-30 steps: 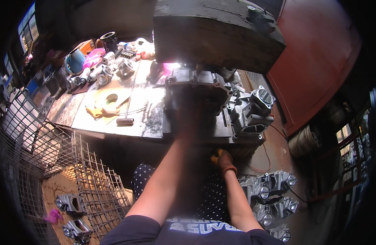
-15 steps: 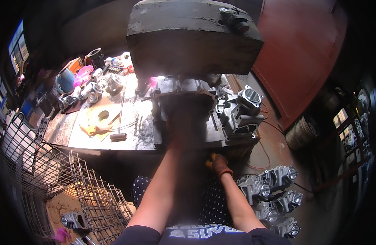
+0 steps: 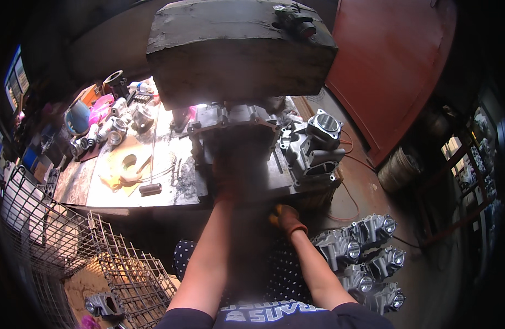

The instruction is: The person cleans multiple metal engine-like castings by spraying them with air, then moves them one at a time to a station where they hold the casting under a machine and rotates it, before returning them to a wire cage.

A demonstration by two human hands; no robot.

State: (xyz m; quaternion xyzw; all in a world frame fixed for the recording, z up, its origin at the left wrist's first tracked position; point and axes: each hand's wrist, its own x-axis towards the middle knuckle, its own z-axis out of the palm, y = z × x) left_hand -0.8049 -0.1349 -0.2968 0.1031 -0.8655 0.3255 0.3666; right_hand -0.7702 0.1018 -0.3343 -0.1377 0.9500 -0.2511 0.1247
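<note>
On the bench in front of me stands a grey metal casting (image 3: 239, 116) with bolt lugs along its rim, its middle lost in dark shadow. My left hand (image 3: 225, 183) reaches into that shadow at the casting's near side, and its fingers are hidden. Lower and to the right, just below the bench edge, my right hand (image 3: 288, 219) wears an orange-brown glove with yellow at the fingers. Its fingers are curled in; whatever they grip is lost in the dark. Another casting with a round flanged opening (image 3: 311, 148) rests beside the first.
Overhead hangs a large grey box-shaped housing (image 3: 241, 68). A long-handled tool (image 3: 151, 188) and a ring-shaped piece (image 3: 129, 163) lie on the bench at left. Several castings (image 3: 362, 255) are stacked at lower right. A wire-mesh basket (image 3: 123, 257) stands at lower left.
The bench, housing and castings have shifted a little to the left in view. Both hands keep nearly the same places and postures relative to the casting.
</note>
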